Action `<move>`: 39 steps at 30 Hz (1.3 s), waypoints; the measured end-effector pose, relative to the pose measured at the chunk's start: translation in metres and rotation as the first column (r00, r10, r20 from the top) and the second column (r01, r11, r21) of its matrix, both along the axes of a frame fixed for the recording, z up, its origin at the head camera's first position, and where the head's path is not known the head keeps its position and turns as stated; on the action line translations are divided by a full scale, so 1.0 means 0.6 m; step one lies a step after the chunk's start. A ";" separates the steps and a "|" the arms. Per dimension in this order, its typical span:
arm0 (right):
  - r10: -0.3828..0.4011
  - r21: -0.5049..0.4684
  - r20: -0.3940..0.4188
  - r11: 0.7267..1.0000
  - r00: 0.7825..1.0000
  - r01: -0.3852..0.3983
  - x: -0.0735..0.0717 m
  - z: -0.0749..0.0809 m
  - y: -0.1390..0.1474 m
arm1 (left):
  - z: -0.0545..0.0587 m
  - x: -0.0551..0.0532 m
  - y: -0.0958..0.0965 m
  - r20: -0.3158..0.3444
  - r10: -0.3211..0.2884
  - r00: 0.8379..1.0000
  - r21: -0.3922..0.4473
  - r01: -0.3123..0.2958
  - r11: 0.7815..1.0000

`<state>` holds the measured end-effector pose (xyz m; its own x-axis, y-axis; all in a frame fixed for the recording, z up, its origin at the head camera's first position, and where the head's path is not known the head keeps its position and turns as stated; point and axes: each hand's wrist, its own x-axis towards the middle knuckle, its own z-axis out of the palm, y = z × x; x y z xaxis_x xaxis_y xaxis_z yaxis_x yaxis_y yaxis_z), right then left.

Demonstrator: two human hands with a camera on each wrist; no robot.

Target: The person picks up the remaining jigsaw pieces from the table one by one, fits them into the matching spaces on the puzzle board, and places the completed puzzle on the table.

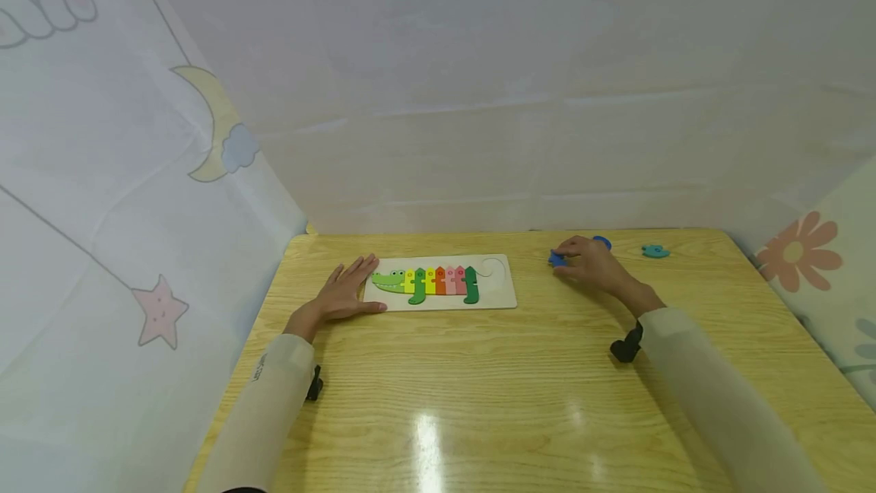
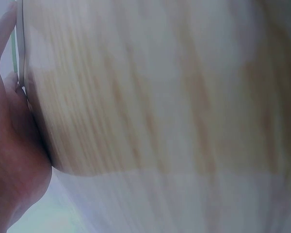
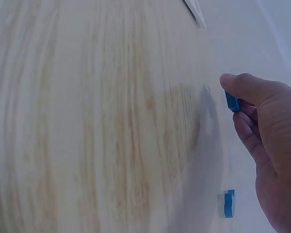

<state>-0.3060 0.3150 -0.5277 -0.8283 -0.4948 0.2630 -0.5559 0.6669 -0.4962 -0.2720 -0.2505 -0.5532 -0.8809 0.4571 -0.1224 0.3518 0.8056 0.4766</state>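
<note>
A crocodile puzzle board [image 1: 498, 297] lies flat on the table, with a green head piece [image 1: 390, 281] and several coloured body pieces in it; at its right end a curled tail outline shows bare wood. My left hand [image 1: 345, 293] rests at the board's left end, fingers spread and thumb on the lower edge. In the left wrist view part of this hand [image 2: 17, 160] shows beside the tabletop. To the right of the board, my right hand [image 1: 590, 265] pinches a blue puzzle piece [image 1: 557, 258] between thumb and fingers; the right wrist view shows this piece [image 3: 232, 102] held off the table.
Just behind the right hand lies another blue piece [image 1: 602, 243], partly hidden by it. Farther right is a teal piece [image 1: 655, 251]. The wooden table [image 1: 479, 379] meets a pale cloth wall [image 1: 438, 135] at its back edge, with patterned cloth on both sides.
</note>
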 end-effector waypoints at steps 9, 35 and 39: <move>0.014 -0.004 0.000 1.000 1.000 -0.014 0.003 -0.001 -0.014 | -0.003 -0.001 -0.002 -0.002 -0.002 1.000 0.007 0.002 1.000; 0.128 -0.022 -0.074 0.991 0.989 -0.130 0.015 0.018 -0.067 | 0.011 0.006 0.002 -0.026 -0.015 1.000 0.051 0.017 0.999; 0.137 -0.025 -0.077 0.990 0.988 -0.139 0.014 0.018 -0.073 | 0.012 0.007 0.004 -0.011 -0.006 1.000 0.033 0.006 0.999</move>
<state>-0.2979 0.2714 -0.5169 -0.7298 -0.5939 0.3385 -0.6781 0.5663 -0.4684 -0.2679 -0.2482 -0.5457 -0.8792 0.4663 -0.0977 0.3621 0.7873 0.4990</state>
